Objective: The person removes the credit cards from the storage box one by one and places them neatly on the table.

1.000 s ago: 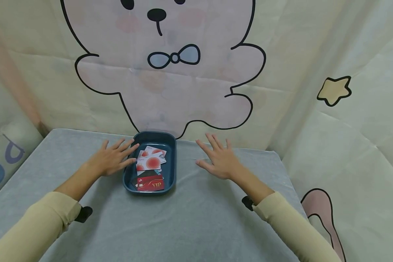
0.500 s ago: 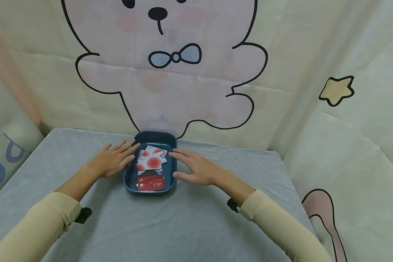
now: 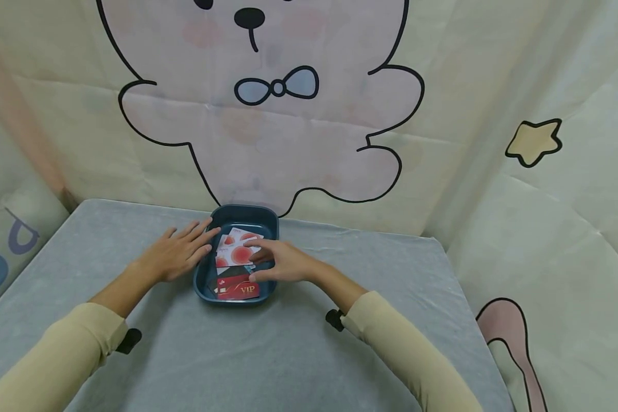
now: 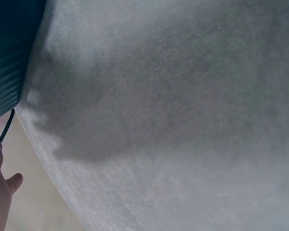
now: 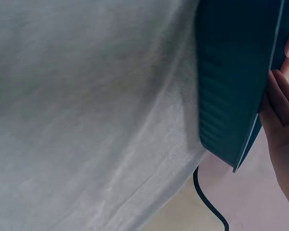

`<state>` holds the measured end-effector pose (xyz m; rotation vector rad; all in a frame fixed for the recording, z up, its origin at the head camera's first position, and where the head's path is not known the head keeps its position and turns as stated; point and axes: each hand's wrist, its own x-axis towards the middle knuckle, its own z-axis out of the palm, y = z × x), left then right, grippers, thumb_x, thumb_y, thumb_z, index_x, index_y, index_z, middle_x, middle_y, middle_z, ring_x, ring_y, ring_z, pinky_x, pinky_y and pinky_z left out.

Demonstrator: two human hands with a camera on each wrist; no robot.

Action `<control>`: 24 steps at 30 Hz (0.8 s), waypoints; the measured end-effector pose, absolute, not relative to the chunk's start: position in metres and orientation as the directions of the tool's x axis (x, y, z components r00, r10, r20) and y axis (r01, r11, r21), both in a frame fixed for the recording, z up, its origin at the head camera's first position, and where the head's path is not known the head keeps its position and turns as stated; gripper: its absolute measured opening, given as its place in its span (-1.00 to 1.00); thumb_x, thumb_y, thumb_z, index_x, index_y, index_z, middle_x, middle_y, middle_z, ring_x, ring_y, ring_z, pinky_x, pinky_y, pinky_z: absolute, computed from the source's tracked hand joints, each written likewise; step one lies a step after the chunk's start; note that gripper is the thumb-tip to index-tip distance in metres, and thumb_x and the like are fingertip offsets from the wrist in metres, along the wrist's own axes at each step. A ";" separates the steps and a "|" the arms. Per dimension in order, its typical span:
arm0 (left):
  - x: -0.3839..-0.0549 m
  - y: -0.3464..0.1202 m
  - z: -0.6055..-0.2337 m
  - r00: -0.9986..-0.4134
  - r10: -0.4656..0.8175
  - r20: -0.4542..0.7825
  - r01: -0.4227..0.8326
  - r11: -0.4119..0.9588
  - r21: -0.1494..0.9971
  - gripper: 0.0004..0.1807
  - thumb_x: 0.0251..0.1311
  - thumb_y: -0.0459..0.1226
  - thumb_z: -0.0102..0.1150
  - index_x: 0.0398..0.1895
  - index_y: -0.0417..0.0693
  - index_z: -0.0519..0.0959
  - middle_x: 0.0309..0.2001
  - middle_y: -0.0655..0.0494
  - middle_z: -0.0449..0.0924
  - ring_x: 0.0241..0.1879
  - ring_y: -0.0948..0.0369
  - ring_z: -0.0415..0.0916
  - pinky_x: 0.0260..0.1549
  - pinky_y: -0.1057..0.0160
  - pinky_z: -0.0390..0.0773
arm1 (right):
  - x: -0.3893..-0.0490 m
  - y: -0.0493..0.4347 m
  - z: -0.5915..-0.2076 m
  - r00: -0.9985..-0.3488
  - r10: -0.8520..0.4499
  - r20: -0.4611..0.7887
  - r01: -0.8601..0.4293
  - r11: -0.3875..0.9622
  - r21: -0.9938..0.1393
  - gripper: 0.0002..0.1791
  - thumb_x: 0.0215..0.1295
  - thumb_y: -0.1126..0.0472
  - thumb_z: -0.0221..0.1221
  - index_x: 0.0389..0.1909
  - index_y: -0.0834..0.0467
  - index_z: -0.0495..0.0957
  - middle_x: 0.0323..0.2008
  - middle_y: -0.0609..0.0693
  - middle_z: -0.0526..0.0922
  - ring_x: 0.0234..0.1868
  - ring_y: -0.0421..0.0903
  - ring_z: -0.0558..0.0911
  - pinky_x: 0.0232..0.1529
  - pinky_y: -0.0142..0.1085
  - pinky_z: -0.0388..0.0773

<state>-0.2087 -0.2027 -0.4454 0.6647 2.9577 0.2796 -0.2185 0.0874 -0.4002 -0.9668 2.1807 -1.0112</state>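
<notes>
Taking the tray's middle as my dial, with twelve toward the wall, I have the left hand at nine o'clock, its fingers spread wide and reaching over the rim; I can't tell whether they press on it. The right hand sits at three o'clock, its fingers bent in over the cards and its thumb well apart from them, a wide gap between; I see no card pinched there, though I can't confirm whether a fingertip touches one. The blue tray lies between the hands, and in my wrist views its outer side is ribbed. Inside, a white card with a red disc lies overlapping others near the dial's centre, partly beneath the right fingers from my head view, and the red VIP card lies at six, just below the right thumb. Cream sleeves run off toward seven on the left arm and five on the right, each with a black piece at the cuff. Grey cloth covers the table under it all. Beyond, at twelve, I get the bear drawing with its blue bow tie, and a yellow star at two.
</notes>
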 end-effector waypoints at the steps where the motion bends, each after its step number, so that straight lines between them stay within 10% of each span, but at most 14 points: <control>1: -0.209 -0.203 -0.446 -0.901 0.431 -0.053 0.414 0.888 0.199 -0.36 0.54 0.04 -0.28 0.58 0.04 0.07 0.58 -0.16 -0.11 0.51 -0.23 -0.09 0.33 -0.42 -0.07 | -0.221 0.085 -0.401 -0.588 -0.788 -0.183 -0.359 0.457 -0.814 -0.19 0.27 0.14 0.36 0.47 0.18 0.21 0.26 0.22 0.52 0.22 0.04 0.58 0.17 -0.13 0.53; 7: -0.209 -0.204 -0.447 -0.904 0.424 -0.061 0.405 0.892 0.200 -0.36 0.55 0.05 -0.30 0.59 0.06 0.05 0.58 -0.14 -0.13 0.51 -0.22 -0.10 0.32 -0.43 -0.06 | -0.231 0.069 -0.402 -0.540 -0.783 -0.309 -0.317 0.529 -0.787 -0.21 0.25 0.17 0.37 0.45 0.17 0.25 0.19 0.20 0.58 0.13 -0.04 0.64 0.05 -0.40 0.56; 24: -0.211 -0.204 -0.448 -0.902 0.429 -0.055 0.407 0.885 0.224 -0.36 0.55 0.05 -0.30 0.59 0.07 0.04 0.59 -0.14 -0.13 0.50 -0.25 -0.08 0.29 -0.46 -0.02 | -0.237 0.042 -0.406 -0.540 -0.691 -0.480 -0.444 0.719 -0.535 -0.39 0.29 0.32 0.31 0.34 0.13 0.37 0.15 0.11 0.57 0.03 -0.13 0.58 0.10 -0.38 0.54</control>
